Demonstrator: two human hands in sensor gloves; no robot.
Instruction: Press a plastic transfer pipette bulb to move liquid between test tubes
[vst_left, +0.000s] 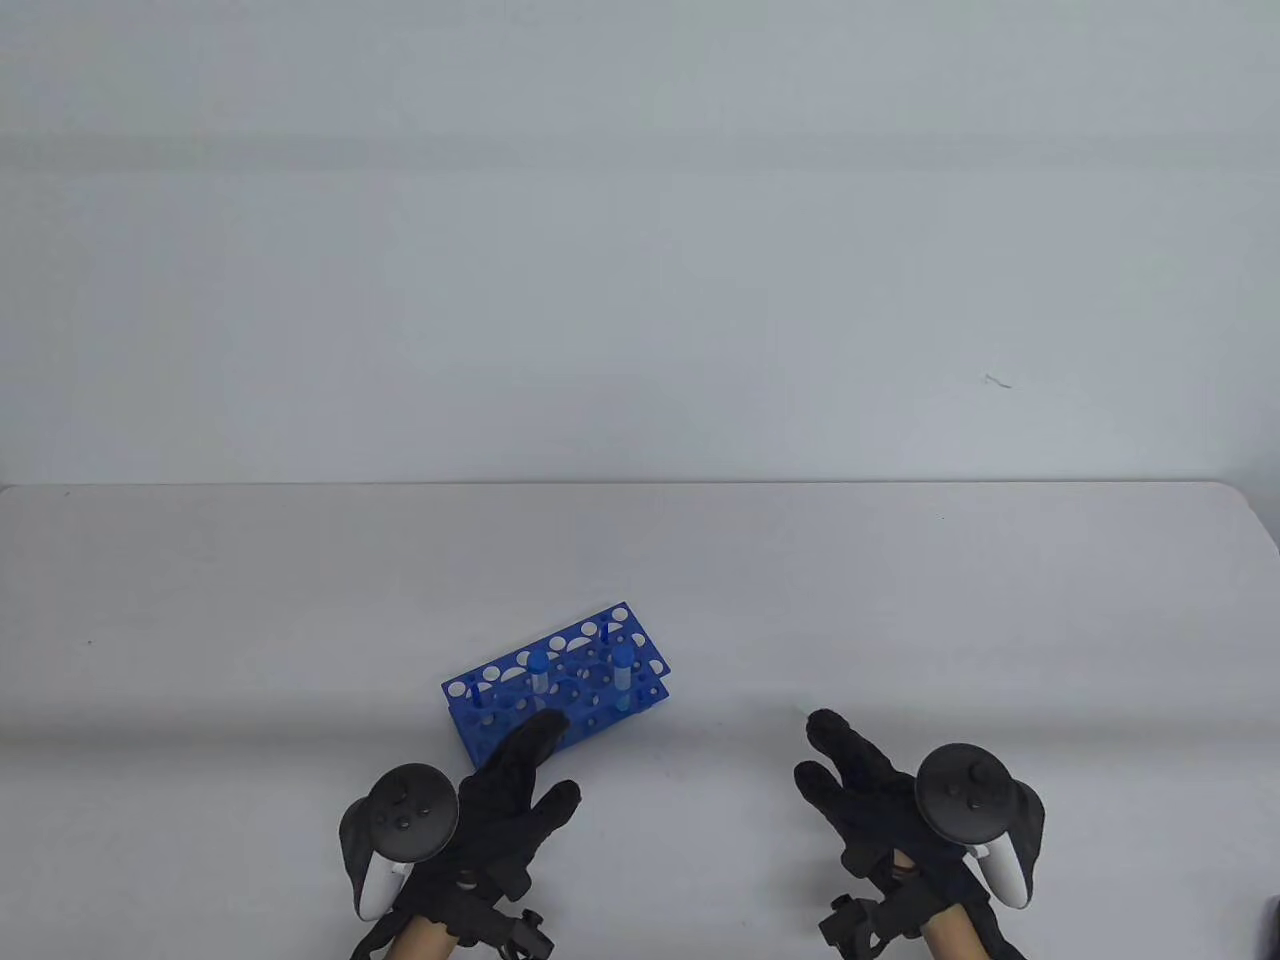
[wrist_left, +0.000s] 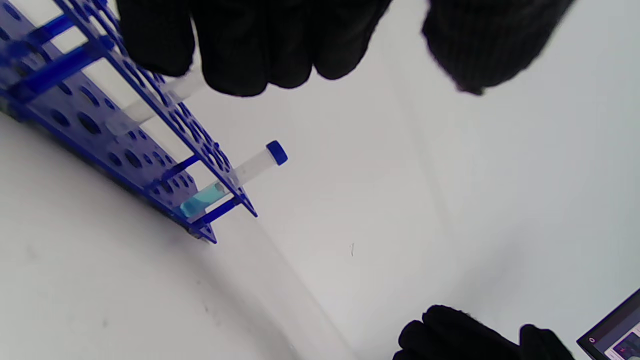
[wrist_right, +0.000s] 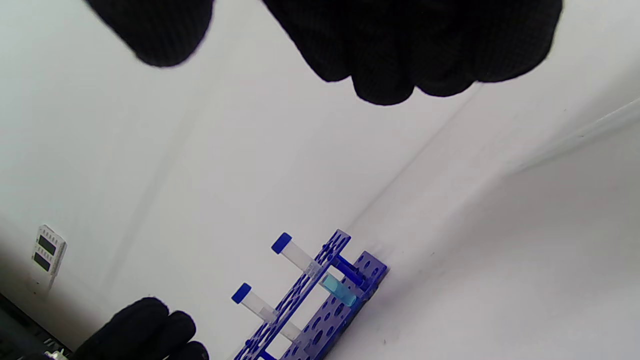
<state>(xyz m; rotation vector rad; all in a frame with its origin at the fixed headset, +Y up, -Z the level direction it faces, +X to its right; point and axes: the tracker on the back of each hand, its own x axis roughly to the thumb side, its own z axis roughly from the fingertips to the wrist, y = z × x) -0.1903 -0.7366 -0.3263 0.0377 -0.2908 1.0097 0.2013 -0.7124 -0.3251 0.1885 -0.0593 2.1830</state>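
Standing in 1 blue rack (vst_left: 556, 690): 2 capped tubes (vst_left: 540, 670).

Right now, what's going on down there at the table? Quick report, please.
Left hand open, fingertips near blue rack. Right hand open, holds nothing. Two capped tubes upright in rack, one with blue liquid. Pipette not clearly seen.

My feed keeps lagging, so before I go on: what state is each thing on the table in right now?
Rack: standing on the table, holding two tubes.
Tube with blue liquid: capped, upright in the rack.
Other tube: capped, upright, looks empty.
Pipette: lying on the table, untouched.
Left hand: open, fingertips near the rack.
Right hand: open, holding nothing.
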